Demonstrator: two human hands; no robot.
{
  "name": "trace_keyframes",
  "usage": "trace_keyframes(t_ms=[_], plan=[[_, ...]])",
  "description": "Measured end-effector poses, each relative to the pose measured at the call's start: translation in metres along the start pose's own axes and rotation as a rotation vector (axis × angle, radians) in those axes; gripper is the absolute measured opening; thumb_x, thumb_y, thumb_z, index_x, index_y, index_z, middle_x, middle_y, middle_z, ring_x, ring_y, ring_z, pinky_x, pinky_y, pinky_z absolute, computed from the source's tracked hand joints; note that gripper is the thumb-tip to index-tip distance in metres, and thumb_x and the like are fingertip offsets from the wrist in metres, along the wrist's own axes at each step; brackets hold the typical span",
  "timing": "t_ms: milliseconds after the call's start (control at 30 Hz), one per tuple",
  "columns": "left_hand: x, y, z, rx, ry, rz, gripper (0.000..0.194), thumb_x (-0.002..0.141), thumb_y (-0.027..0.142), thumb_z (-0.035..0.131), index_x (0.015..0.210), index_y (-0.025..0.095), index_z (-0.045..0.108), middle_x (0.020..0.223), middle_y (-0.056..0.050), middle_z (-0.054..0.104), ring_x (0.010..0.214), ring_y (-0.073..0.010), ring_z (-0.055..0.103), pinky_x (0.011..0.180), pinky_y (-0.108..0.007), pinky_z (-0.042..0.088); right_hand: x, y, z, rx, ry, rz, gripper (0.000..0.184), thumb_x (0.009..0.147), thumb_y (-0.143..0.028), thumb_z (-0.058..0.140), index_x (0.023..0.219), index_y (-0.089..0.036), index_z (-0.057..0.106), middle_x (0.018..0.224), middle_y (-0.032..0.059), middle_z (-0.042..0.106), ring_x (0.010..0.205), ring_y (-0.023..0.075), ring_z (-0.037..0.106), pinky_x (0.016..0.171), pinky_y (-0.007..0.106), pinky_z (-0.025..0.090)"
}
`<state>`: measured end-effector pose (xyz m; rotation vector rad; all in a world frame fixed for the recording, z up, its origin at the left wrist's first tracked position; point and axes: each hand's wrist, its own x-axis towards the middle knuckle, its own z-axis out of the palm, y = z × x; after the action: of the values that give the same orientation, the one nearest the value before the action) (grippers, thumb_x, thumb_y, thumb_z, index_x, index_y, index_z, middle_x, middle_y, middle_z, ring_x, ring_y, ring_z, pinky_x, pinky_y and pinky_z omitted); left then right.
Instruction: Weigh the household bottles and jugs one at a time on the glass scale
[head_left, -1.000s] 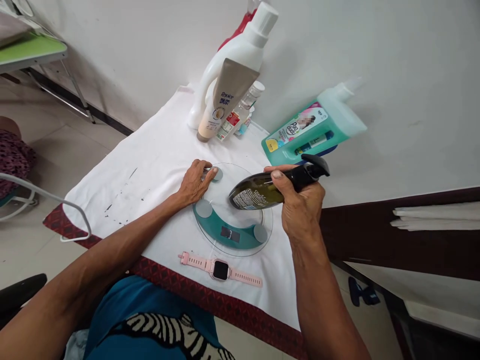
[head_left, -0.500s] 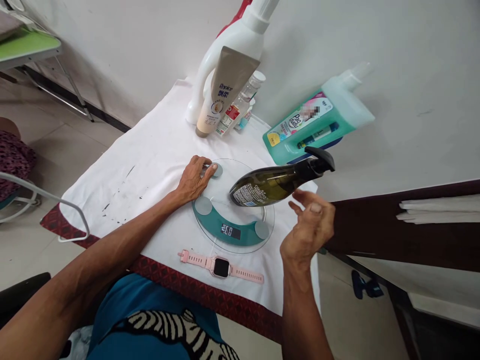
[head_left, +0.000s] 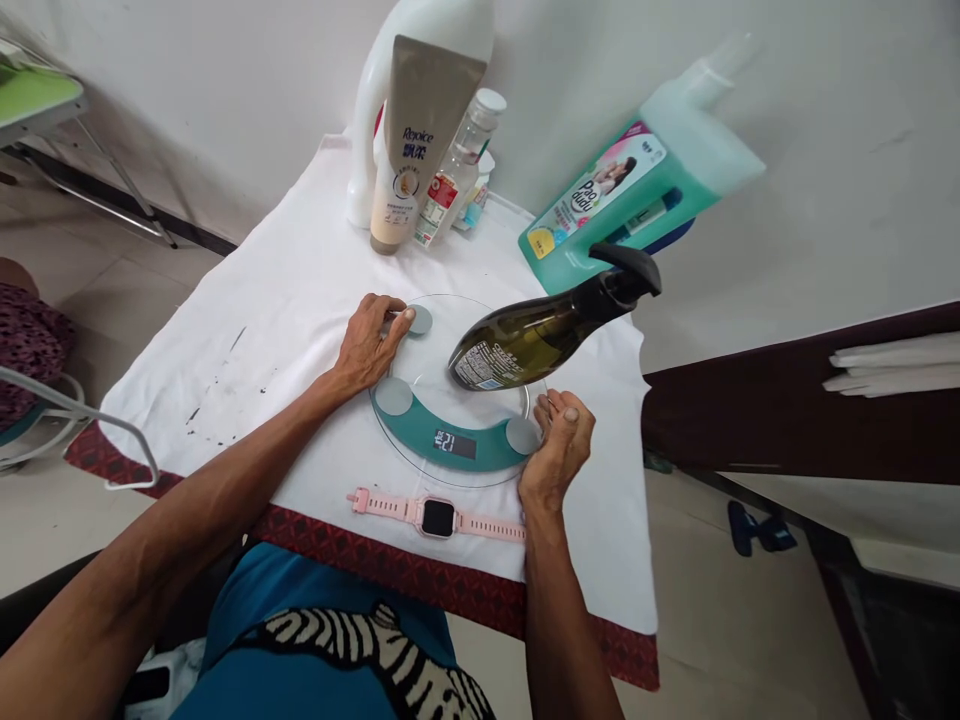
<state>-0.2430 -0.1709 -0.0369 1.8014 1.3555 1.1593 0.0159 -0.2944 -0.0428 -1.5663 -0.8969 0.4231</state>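
A round glass bathroom scale [head_left: 420, 432] with a teal display band lies on the white cloth, its small screen lit with digits. A dark green pump bottle [head_left: 517, 340] with a black pump head stands on the glass and appears slanted in the view. My left hand [head_left: 371, 342] grips the scale's left edge, thumb on top beside a round grey pad. At the right edge, my right hand [head_left: 559, 445] has its fingers curled against the glass, close to another pad; their undersides are hidden. Neither hand touches the bottle.
Behind the scale stand a beige tube [head_left: 409, 190], a clear bottle [head_left: 457, 170], a white jug [head_left: 442, 40] and a green detergent bottle [head_left: 645, 180]. A pink watch [head_left: 437, 517] lies in front. A metal-framed chair [head_left: 112, 420] is at the left.
My right hand has come down and left, from beside the pump bottle to the scale's right edge. The digits on the screen have changed. My left hand stays at the left edge.
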Motion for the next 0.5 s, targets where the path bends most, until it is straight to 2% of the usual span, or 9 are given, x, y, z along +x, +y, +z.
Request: trace_keyframes(t_ms=[167, 500], plan=[[0.0012, 0.0017, 0.0000, 0.017, -0.003, 0.001, 0.047, 0.109, 0.064, 0.043, 0.106, 0.024, 0.067, 0.108, -0.009, 0.068, 0.099, -0.0223, 0.065, 0.090, -0.040, 0.057, 0.0003, 0.0004, 0.0011, 0.050, 0.030, 0.018, 0.065, 0.097, -0.075, 0.054, 0.127, -0.018, 0.063, 0.135, 0.0160, 0.069, 0.126, 0.0274, 0.070, 0.113, 0.054, 0.051], [0.0022, 0.0026, 0.0000, 0.005, -0.016, -0.018, 0.042, 0.108, 0.059, 0.049, 0.109, 0.023, 0.068, 0.110, -0.009, 0.067, 0.099, -0.0206, 0.068, 0.090, -0.038, 0.059, 0.0027, -0.0014, 0.0009, 0.061, 0.047, 0.047, 0.061, 0.099, -0.073, 0.053, 0.127, -0.020, 0.064, 0.134, 0.0141, 0.070, 0.117, 0.0266, 0.073, 0.108, 0.052, 0.053]])
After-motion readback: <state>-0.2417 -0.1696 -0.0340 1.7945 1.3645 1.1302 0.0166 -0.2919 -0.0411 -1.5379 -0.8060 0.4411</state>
